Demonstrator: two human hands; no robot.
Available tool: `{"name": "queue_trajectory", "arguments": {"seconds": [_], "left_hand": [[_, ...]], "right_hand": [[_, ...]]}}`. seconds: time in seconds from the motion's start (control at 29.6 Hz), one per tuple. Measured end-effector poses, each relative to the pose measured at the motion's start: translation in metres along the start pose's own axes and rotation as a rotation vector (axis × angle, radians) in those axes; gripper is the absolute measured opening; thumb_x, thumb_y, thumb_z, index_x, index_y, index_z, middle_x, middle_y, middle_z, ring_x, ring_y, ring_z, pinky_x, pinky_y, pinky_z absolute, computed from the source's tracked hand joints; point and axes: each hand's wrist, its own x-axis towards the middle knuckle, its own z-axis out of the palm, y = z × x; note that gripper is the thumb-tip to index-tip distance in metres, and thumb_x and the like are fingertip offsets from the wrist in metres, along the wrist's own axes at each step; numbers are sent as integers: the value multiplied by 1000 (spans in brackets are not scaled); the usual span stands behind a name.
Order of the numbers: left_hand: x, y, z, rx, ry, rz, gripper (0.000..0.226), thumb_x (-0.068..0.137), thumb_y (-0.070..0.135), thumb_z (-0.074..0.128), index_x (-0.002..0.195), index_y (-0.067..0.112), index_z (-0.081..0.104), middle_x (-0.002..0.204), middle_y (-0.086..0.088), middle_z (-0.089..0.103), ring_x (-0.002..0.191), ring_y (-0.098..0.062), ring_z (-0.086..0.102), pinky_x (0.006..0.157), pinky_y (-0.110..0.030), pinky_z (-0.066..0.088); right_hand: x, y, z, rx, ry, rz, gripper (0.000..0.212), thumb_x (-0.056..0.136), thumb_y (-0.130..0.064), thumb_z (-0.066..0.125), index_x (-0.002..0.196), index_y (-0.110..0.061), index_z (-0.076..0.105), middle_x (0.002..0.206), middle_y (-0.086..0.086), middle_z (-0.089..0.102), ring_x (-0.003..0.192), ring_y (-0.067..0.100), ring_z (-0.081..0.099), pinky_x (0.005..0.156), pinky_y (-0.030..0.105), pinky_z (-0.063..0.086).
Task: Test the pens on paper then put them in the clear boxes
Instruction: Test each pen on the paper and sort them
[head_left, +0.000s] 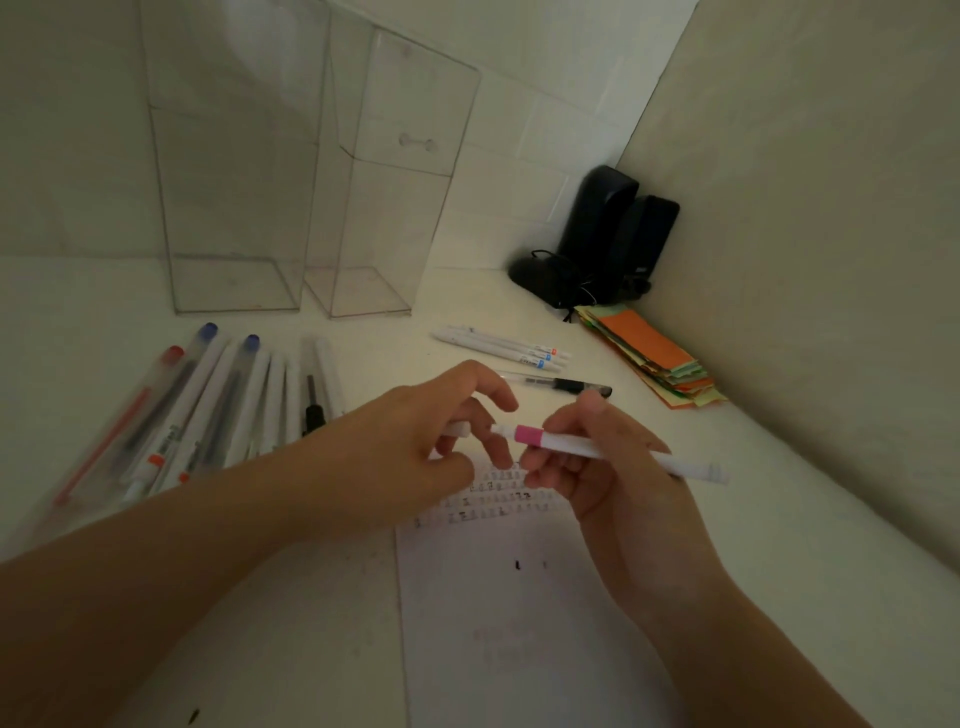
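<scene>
Two black speakers (618, 228) stand side by side in the far right corner of the white tabletop (810, 519), close against the beige side wall (831, 182). A dark rounded object (537, 278) sits at their foot, with a thin black cable (569, 288) looped around it; what it is cannot be told in the dim light. Just in front of them, along the side wall, lies a loose stack of coloured paper strips (657, 353), orange on top with green and yellow edges showing beneath. Behind everything rises a white wall (519, 135) marked with faint tile-like lines.
</scene>
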Motion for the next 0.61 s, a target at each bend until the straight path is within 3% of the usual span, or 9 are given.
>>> {"name": "queue_trajectory", "arguments": {"seconds": [0.17,0.24,0.37,0.51,0.61], "left_hand": [[-3,0,2,2,-25,-6,40,85,5,47,104,38,36,99,19,59,81,-7,56,70,-20,48],[-3,2,3,-5,-22,14,40,86,5,44,102,40,36,101,21,57,80,-3,56,67,-16,47],[-3,5,5,31,-34,30,31,93,9,40,104,37,35,91,23,52,72,-3,53,61,-14,43],[0,7,13,114,-1,82,23,93,21,43,115,29,40,83,27,45,82,4,50,70,-6,37],[1,2,14,311,85,133,13,93,40,38,95,29,45,68,21,42,64,0,46,57,-16,36]], "right_hand": [[1,3,0,-22,-38,7,37,87,-36,52,65,-11,70,66,11,67,62,19,61,58,26,49],[1,6,0,-48,-51,5,37,87,-34,51,68,-7,69,66,12,66,61,18,60,58,26,49],[2,9,-1,-128,-19,-14,34,83,-32,49,68,-8,69,60,7,64,56,14,57,53,22,47],[3,7,-2,-135,-4,-39,36,84,-29,48,64,-7,69,50,5,57,46,14,48,45,23,42],[3,4,-5,-66,-8,-23,38,86,-27,47,58,-10,65,47,5,53,42,13,42,41,22,38]]}}
